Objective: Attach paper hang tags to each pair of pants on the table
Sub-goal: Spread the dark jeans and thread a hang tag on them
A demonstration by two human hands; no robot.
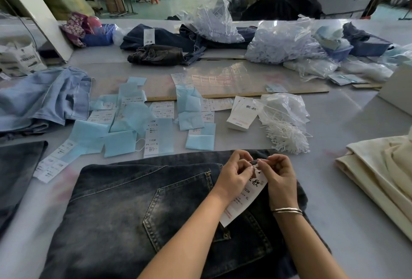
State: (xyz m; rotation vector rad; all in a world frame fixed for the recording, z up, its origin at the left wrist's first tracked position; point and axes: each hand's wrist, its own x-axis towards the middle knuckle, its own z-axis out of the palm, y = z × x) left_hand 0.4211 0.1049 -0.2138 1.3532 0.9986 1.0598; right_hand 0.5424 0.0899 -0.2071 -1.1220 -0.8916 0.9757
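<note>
The left hand (pixel 234 173) has its fingers curled, pinching a thin white string at the top of a paper hang tag (pixel 244 198); the right hand (pixel 279 178), wearing thin bangles (pixel 287 211) at the wrist, pinches the same spot from the other side, fingertips nearly touching the left's. Both work at the waistband of the dark jeans (pixel 138 211), which lie flat with a back pocket up. The tag hangs tilted between the wrists, resting on the jeans. Just beyond the jeans lie scattered blue size slips (pixel 124 122), a stack of white tags (pixel 239 118) and a bundle of white strings (pixel 287 136). Left of the jeans sit light blue jeans (pixel 44 100); to their right, folded cream fabric (pixel 379 167).
</note>
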